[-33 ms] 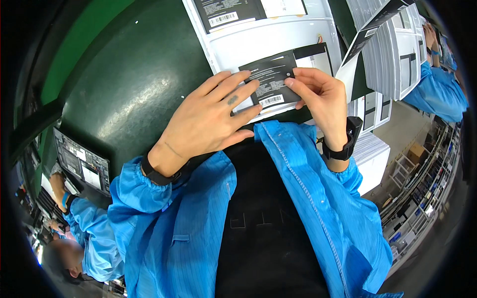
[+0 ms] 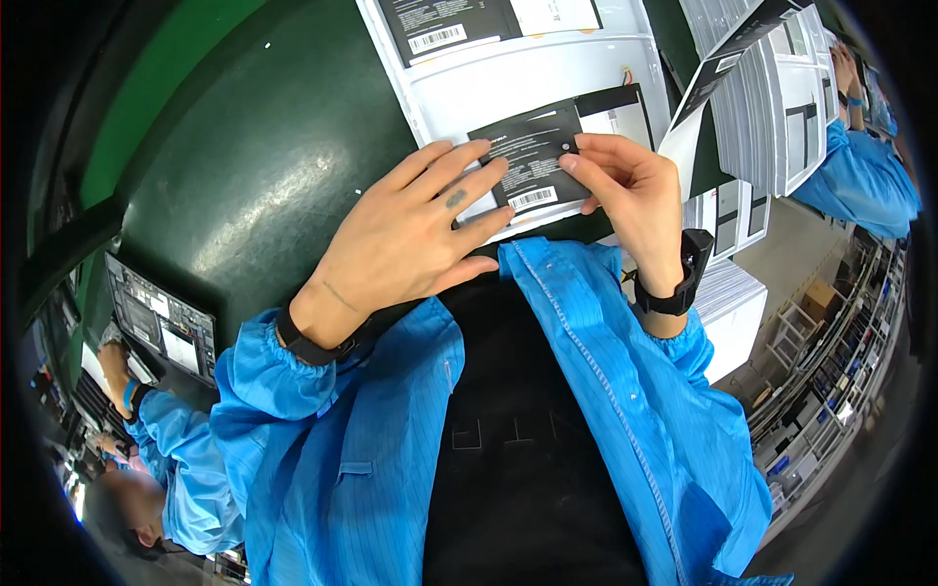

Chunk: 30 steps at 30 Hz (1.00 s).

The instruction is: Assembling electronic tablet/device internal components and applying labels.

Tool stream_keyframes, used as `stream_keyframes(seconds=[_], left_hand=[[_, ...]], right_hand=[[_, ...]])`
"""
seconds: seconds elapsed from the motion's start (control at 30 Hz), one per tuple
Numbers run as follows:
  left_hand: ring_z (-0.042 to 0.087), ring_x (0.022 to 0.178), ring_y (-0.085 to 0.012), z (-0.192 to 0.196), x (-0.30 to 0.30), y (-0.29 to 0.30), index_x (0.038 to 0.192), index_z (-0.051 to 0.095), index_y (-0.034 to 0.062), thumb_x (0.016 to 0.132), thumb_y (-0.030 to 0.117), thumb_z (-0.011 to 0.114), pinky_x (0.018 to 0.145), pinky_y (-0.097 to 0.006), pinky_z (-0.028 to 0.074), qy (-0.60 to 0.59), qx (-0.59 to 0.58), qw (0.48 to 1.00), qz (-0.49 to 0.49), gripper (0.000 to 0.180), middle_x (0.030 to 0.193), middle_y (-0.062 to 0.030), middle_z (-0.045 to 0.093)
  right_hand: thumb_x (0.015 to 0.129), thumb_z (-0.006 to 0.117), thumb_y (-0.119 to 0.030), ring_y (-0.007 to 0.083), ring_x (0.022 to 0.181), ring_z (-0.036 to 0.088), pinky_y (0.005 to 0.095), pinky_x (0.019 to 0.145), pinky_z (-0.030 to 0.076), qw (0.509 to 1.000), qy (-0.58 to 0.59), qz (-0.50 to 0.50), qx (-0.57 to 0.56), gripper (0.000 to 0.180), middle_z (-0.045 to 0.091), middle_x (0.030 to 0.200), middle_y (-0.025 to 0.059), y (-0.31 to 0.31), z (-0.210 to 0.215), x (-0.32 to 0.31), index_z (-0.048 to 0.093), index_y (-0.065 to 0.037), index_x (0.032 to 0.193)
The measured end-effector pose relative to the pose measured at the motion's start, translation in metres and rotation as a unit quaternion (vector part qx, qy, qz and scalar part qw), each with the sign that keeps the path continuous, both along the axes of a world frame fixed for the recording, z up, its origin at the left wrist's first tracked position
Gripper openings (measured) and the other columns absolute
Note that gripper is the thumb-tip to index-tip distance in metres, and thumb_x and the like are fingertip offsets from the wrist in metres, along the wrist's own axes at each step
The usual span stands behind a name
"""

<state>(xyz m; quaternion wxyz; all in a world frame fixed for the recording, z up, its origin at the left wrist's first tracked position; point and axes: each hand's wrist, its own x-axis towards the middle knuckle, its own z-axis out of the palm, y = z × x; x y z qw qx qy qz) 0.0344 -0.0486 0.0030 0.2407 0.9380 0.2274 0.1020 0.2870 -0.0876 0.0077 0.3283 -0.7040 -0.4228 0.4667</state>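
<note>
A black label (image 2: 532, 161) with white print and a barcode lies on a white flat panel (image 2: 547, 83) at the near edge of the dark green table (image 2: 254, 176). My left hand (image 2: 410, 239) is spread flat, its fingertips pressing on the label's left part. My right hand (image 2: 625, 186) pinches the label's right edge between thumb and fingers. Both wrists wear black bands under blue sleeves.
A second black label (image 2: 449, 24) lies on the panel's far end. Stacked white panels (image 2: 772, 107) stand at the right, with a white box (image 2: 733, 308) below them. One co-worker handles a dark panel (image 2: 161, 317) at the left, and another's blue sleeve (image 2: 860, 176) shows at the right. Shelving (image 2: 840, 381) lines the right side.
</note>
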Motion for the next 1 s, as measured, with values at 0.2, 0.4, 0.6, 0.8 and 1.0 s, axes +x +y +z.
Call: stream_keyframes(seconds=[0.2, 0.4, 0.6, 0.8, 1.0], left_hand=[[0.049, 0.137, -0.0319, 0.002, 0.002, -0.002, 0.118, 0.074, 0.0179, 0.08, 0.048, 0.077, 0.113, -0.048, 0.043, 0.017, 0.006, 1.0, -0.003, 0.049, 0.141, -0.0098, 0.058], [0.044, 0.143, -0.0324, -0.001, 0.002, -0.003, 0.13, 0.067, 0.0154, 0.078, 0.059, 0.074, 0.119, -0.049, 0.036, 0.032, 0.003, 0.999, -0.014, 0.068, 0.149, -0.0107, 0.053], [0.033, 0.151, -0.0317, -0.012, 0.036, 0.003, 0.15, 0.048, 0.0059, 0.081, 0.069, 0.064, 0.125, -0.048, 0.024, 0.033, -0.02, 0.998, -0.045, 0.095, 0.161, -0.0121, 0.04], [0.032, 0.151, -0.0324, -0.027, 0.059, 0.02, 0.151, 0.043, -0.0011, 0.085, 0.07, 0.058, 0.125, -0.047, 0.025, -0.031, -0.004, 0.988, -0.15, 0.099, 0.161, -0.0159, 0.039], [0.029, 0.151, -0.0419, -0.01, 0.045, 0.033, 0.152, 0.04, -0.0037, 0.08, 0.077, 0.056, 0.123, -0.051, 0.024, 0.087, 0.039, 0.993, -0.065, 0.109, 0.162, -0.0276, 0.031]], right_hand=[[0.09, 0.075, -0.007, 0.0134, 0.067, 0.071, 0.0257, 0.059, 0.055, 0.992, -0.102, 0.047, 0.049, 0.022, 0.078, 0.089, 0.0149, -0.01, 0.005, 0.007, 0.075, 0.002, 0.11], [0.083, 0.079, -0.006, 0.0293, 0.109, 0.069, 0.0366, 0.091, 0.055, 0.915, -0.333, 0.071, 0.215, 0.02, 0.075, 0.115, 0.0096, -0.023, -0.006, 0.032, 0.078, -0.006, 0.103], [0.083, 0.078, -0.006, 0.0311, 0.125, 0.062, 0.0405, 0.102, 0.051, 0.885, -0.382, 0.128, 0.231, 0.024, 0.071, 0.128, 0.0068, -0.027, -0.019, 0.031, 0.079, -0.008, 0.106], [0.082, 0.076, -0.003, 0.0324, 0.125, 0.062, 0.0412, 0.101, 0.051, 0.888, -0.367, 0.117, 0.253, 0.024, 0.071, 0.126, 0.0097, -0.025, -0.018, 0.032, 0.078, -0.006, 0.106], [0.08, 0.078, -0.008, 0.0352, 0.121, 0.062, 0.0431, 0.101, 0.051, 0.9, -0.331, 0.08, 0.272, 0.023, 0.071, 0.123, 0.0105, -0.029, -0.024, 0.032, 0.076, -0.006, 0.104]])
